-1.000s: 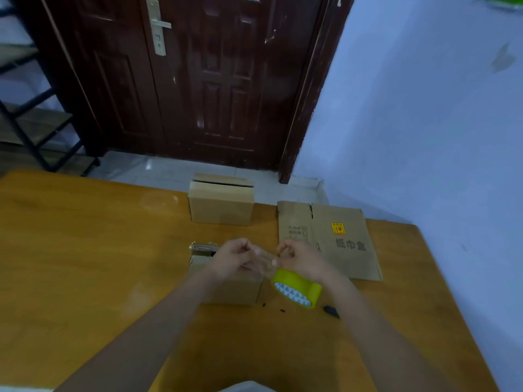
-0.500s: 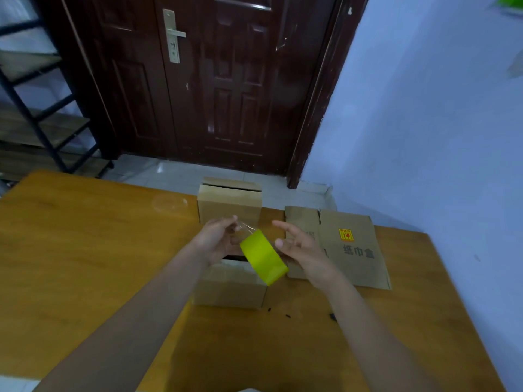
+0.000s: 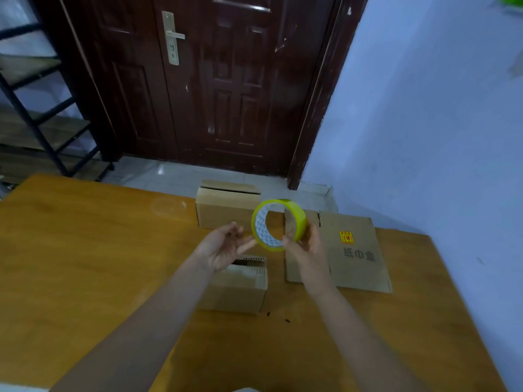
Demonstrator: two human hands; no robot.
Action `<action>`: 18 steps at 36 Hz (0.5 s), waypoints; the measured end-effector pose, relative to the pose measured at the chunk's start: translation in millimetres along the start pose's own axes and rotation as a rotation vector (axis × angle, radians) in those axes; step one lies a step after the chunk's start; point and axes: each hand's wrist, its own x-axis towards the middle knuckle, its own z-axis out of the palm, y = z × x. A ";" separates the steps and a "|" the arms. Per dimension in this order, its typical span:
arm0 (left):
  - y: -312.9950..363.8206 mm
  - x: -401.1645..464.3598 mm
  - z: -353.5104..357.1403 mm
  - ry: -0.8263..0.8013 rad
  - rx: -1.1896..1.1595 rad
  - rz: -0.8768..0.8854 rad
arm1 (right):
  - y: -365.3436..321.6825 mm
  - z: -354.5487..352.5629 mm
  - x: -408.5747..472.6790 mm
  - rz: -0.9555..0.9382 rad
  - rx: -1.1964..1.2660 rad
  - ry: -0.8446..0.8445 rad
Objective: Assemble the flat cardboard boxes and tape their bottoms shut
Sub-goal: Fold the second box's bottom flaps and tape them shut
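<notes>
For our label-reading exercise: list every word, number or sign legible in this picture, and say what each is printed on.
"纸巾盒": large dark characters on the flat cardboard box lying on the table.
Yellow-and-red square mark above those characters: its print is too small to read.
Tape roll, held in the right hand: no text visible.

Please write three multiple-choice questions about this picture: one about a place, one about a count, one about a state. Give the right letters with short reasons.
1. Where does the flat cardboard sheet lie?
A. on the floor
B. on the table, right of the hands
C. inside a box

2. How many folded-up boxes stand on the table?
A. two
B. four
C. none

3. How is the tape roll held?
A. it lies on the table
B. the right hand grips it in the air
C. it hangs on the door handle

Answers: 1 B, its printed side faces up there. 2 A, far box and near box. 3 B, fingers curl round it.
</notes>
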 end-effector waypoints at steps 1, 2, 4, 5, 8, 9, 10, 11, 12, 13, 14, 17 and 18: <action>-0.8 -0.3 3.6 -0.001 0.023 0.016 | -0.7 4.8 1.5 0.008 0.071 0.059; -1.2 0.0 6.2 -0.005 0.047 0.027 | -3.1 9.2 2.9 0.011 0.112 0.122; -0.9 0.9 8.3 -0.006 0.114 0.041 | -6.8 12.9 7.3 -0.006 0.076 0.226; 0.0 1.7 7.8 -0.004 0.180 0.055 | -7.9 12.7 9.6 -0.025 0.022 0.248; 2.6 3.2 5.1 0.072 0.464 0.146 | -9.2 6.5 14.6 -0.069 -0.193 0.196; 4.0 3.5 4.4 0.109 0.545 0.183 | -8.8 3.4 15.5 -0.086 -0.296 0.158; 5.5 4.0 3.2 0.137 0.599 0.215 | -8.1 -0.2 16.7 -0.121 -0.415 0.116; 6.5 4.3 2.7 0.154 0.634 0.237 | -7.2 -4.3 18.8 -0.162 -0.513 0.074; 7.0 4.2 2.1 0.162 0.664 0.248 | -7.0 -8.5 21.6 -0.196 -0.574 0.031; 7.3 4.1 1.4 0.163 0.693 0.249 | -7.2 -11.7 25.0 -0.205 -0.615 -0.015; 6.2 3.9 1.1 0.161 0.725 0.242 | -9.2 -14.0 28.4 -0.204 -0.652 -0.066; 6.2 4.0 -2.0 0.233 0.762 0.249 | -12.4 -23.1 40.2 -0.213 -0.880 -0.200; 11.5 4.1 -5.9 0.310 0.741 0.270 | -12.3 -28.4 42.5 -0.226 -1.036 -0.262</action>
